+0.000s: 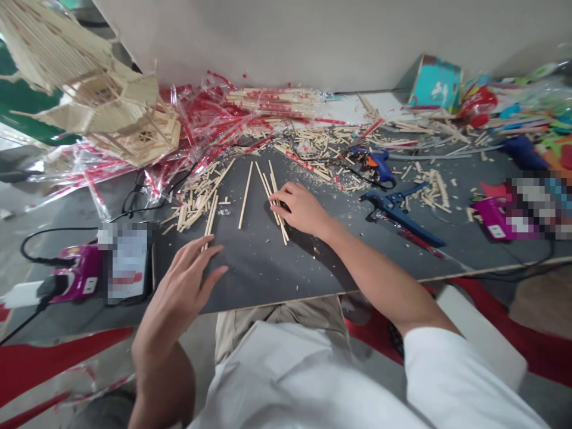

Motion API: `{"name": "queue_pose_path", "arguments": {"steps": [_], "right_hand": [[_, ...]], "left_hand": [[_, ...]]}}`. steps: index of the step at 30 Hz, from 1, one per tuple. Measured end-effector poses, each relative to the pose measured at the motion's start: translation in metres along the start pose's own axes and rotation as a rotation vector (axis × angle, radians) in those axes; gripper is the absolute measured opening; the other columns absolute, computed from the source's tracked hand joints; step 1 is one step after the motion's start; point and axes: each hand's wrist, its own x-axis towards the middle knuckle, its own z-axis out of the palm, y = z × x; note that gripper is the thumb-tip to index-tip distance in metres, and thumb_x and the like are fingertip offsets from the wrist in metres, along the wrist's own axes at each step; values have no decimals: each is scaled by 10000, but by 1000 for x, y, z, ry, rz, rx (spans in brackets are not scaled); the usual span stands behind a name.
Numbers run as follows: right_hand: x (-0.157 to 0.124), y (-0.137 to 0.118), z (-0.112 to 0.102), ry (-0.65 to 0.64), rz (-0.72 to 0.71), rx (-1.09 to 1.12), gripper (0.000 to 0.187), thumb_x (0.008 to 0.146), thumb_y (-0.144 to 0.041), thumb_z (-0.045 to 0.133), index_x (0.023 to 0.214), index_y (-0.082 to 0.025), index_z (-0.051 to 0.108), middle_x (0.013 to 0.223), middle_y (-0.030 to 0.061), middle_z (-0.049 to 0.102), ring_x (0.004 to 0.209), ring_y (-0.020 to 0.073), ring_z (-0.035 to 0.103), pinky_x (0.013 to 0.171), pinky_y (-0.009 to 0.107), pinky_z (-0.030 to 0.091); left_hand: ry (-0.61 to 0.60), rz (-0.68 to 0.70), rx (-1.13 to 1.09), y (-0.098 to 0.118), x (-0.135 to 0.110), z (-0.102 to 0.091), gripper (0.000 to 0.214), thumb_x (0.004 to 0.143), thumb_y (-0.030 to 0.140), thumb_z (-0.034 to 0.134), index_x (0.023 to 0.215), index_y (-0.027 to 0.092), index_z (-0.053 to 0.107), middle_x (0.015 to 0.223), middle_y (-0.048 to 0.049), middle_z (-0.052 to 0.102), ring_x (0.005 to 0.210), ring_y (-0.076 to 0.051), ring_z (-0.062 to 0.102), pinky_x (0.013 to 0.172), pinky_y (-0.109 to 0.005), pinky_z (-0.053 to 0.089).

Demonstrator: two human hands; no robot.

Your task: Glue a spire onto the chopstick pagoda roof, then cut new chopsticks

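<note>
My right hand (298,208) is at several thin wooden sticks (282,229) in the middle of the dark table, its thumb and fingertips drawn together on them. A single wooden stick (245,195) lies just left of that group. My left hand (190,271) is spread over the table's front left part, fingers apart, with the fingertips by the lower ends of a few sticks (211,215). Whether those fingertips touch the sticks I cannot tell. A heap of short cut stick pieces (196,199) lies beyond my left hand.
On the left stands a stick-built model house (134,119) by red-striped plastic wrappers (201,119). Blue cutters (397,214) and a blue glue gun (379,164) lie right. A phone (129,262) and a purple power strip (83,271) sit front left. Another purple box (503,219) is far right.
</note>
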Motion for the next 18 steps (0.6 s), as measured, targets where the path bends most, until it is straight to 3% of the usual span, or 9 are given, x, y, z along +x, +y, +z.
{"name": "queue_pose_path", "arguments": {"steps": [3, 6, 18], "right_hand": [[0, -3, 0, -4, -2, 1, 270, 1054, -347, 531, 1227, -212, 688, 1152, 113, 616, 1082, 264, 564, 988, 419, 458], [0, -6, 1, -8, 2, 7, 267, 1052, -344, 537, 1223, -204, 686, 1147, 113, 619, 1093, 264, 565, 962, 406, 467], [-1, -7, -2, -23, -29, -19, 246, 1046, -327, 550, 1190, -191, 696, 1135, 107, 629, 1086, 247, 566, 1004, 389, 455]], "left_hand": [[48, -40, -50, -18, -18, 19, 468, 1053, 439, 551, 1487, 281, 475, 1660, -63, 380, 1549, -303, 365, 1264, -502, 386], [36, -10, -55, -23, -18, 31, 514, 1061, 440, 532, 1543, 299, 421, 1695, -46, 332, 1583, -285, 309, 1285, -503, 366], [-48, 52, 114, 3, 33, 51, 707, 1089, 528, 383, 1663, 151, 215, 1736, -131, 203, 1630, -292, 146, 1327, -525, 234]]}}
